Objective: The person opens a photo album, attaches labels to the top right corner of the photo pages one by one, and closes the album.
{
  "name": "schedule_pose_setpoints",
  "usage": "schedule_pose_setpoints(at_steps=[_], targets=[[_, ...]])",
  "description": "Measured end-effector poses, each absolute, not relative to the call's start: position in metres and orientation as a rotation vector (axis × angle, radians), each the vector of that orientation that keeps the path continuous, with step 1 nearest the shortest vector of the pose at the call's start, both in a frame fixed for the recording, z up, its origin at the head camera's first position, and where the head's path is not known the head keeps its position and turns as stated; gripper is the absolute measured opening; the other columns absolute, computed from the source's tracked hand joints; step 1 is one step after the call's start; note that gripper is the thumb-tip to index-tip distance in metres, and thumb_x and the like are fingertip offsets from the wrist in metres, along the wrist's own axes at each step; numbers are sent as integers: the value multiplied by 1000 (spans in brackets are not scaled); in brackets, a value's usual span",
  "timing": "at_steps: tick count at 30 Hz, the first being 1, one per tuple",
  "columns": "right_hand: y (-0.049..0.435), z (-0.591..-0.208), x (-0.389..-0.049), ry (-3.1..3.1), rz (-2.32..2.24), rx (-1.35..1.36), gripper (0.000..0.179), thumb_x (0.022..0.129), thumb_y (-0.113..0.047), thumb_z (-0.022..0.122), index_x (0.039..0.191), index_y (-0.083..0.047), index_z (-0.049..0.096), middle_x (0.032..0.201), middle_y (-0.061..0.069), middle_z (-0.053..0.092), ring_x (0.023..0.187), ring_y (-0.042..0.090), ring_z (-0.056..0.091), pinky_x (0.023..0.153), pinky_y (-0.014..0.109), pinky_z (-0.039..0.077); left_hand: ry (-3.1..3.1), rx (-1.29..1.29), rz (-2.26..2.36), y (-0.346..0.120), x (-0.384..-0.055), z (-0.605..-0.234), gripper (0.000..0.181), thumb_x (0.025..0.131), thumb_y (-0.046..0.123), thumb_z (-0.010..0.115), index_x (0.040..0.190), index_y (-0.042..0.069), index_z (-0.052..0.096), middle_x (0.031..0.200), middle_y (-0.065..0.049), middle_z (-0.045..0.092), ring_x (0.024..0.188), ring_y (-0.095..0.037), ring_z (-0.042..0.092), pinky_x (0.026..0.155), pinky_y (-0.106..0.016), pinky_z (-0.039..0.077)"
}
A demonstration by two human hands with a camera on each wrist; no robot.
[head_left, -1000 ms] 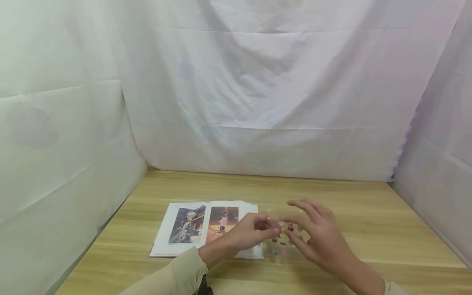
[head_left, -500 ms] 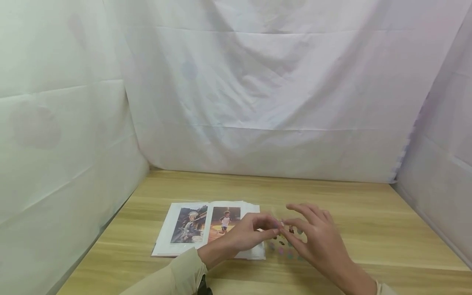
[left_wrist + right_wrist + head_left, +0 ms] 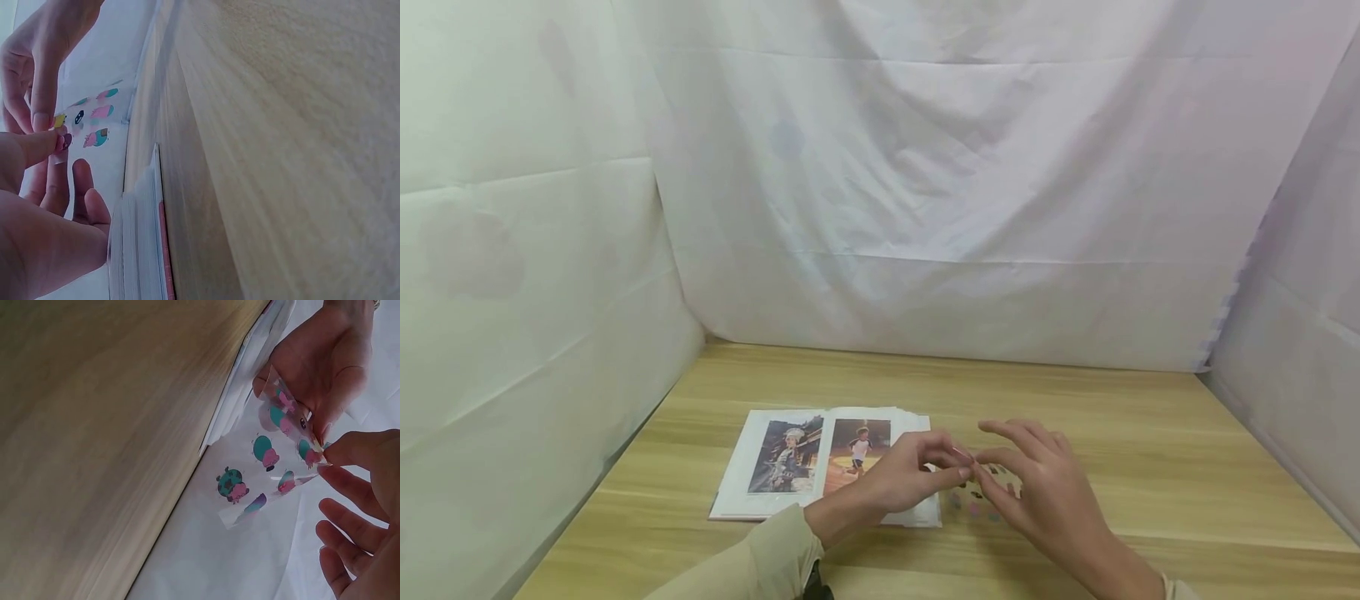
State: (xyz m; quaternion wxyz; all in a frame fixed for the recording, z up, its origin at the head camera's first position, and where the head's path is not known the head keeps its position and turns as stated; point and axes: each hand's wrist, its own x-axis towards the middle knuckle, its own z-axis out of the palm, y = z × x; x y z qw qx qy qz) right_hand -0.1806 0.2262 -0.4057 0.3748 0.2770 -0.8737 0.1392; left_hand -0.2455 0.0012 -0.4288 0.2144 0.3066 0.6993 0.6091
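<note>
A clear sticker sheet (image 3: 976, 505) printed with small pink and teal cartoon figures is held above the table between both hands. My left hand (image 3: 898, 477) pinches it between thumb and fingers. At the same spot, thumb and index finger of my right hand (image 3: 1048, 496) pinch the sheet's edge or a sticker on it; which one, I cannot tell. In the right wrist view the sheet (image 3: 265, 453) bends toward the meeting fingertips. A pink sticker (image 3: 62, 141) shows at the left thumb tip in the left wrist view.
An open photo album (image 3: 736, 483) with two photos lies on the wooden table (image 3: 647, 467), partly under the left forearm and hand. White cloth (image 3: 925, 183) hangs at the back and both sides.
The right thumb and index finger have moved left to meet the left fingertips. The sticker sheet has bent and tilted, so less of it shows in the head view. The album stays put.
</note>
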Motion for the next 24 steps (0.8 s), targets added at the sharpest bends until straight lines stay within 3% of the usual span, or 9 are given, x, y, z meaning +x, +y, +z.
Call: schedule_pose_setpoints(at_steps=[9,20,24], targets=[[227,-406,-182,-2209,369,698,17,76,-18,91,91,-21,84,126,1,79,112,22,72,82,47,56,1937,878,1678,3,-243,-426,16,108,24,68,123,20,73,118,-3,79,111,-9,69,99,-27,56],[231,-407,-180,-2268,369,725,7,88,-28,86,90,-22,84,129,0,79,113,20,72,84,48,59,1881,810,1737,2,-246,-429,20,102,24,77,121,16,71,112,-13,83,103,-14,76,91,-28,57],[231,-407,-180,-2283,396,725,7,85,-24,88,90,-24,84,129,-1,79,115,19,72,85,48,59,1895,833,1739,4,-246,-428,19,103,22,76,120,16,71,111,-11,84,105,-12,74,90,-26,57]])
